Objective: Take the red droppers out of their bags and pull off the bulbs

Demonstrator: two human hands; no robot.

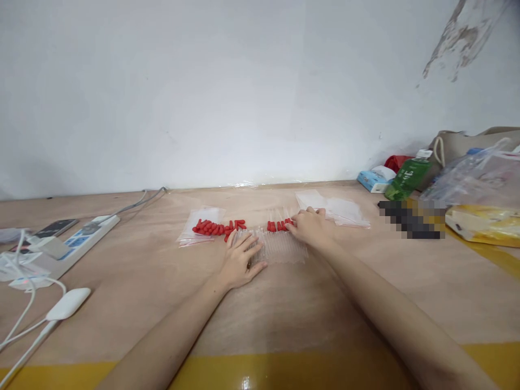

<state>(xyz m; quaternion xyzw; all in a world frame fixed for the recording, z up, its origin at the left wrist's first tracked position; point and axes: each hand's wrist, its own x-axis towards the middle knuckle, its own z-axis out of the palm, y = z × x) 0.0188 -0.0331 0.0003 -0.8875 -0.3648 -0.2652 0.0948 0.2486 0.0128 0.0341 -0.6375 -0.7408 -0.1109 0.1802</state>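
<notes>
My left hand [242, 259] lies palm down with fingers spread over the left end of a row of thin clear tubes [286, 248]. My right hand [312, 228] reaches to the row's far right end. Its fingertips close on a small red cap [288, 221], partly hidden by the fingers. To the left of that, several red caps [273, 226] stand in line, with thin clear tubes pointing away behind them. Beyond my left hand, a loose pile of red caps [211, 227] rests partly on clear plastic bags [190, 230].
More clear bags [345, 210] lie behind my right hand. At right are a tissue pack [371, 181], a green bottle [408, 176], a blurred dark object [410, 219] and a yellow packet [483, 225]. A power strip [77, 244], cables and a white adapter [68, 304] occupy the left.
</notes>
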